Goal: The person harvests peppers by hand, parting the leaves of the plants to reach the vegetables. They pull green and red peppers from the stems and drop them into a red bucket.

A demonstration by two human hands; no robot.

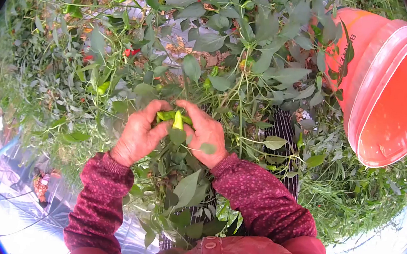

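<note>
Close together in the middle of the head view, my left hand (139, 133) and my right hand (208, 137) meet around a small bunch of green chili peppers (166, 116). One pale yellow-green pepper (178, 120) points up between my thumbs. The fingers of both hands are curled in around the peppers, and their tips are partly hidden. Leaves of the pepper plant (187, 188) hang just below my hands, and a leaf overlaps my right hand near the wrist.
A tilted red-orange bucket (345, 68) sits among the plants at the upper right, its mouth facing right. Dense foliage surrounds my hands, with red peppers (131, 52) and a green pepper (102, 87) hanging to the left. Plastic sheeting (16, 205) lies at lower left.
</note>
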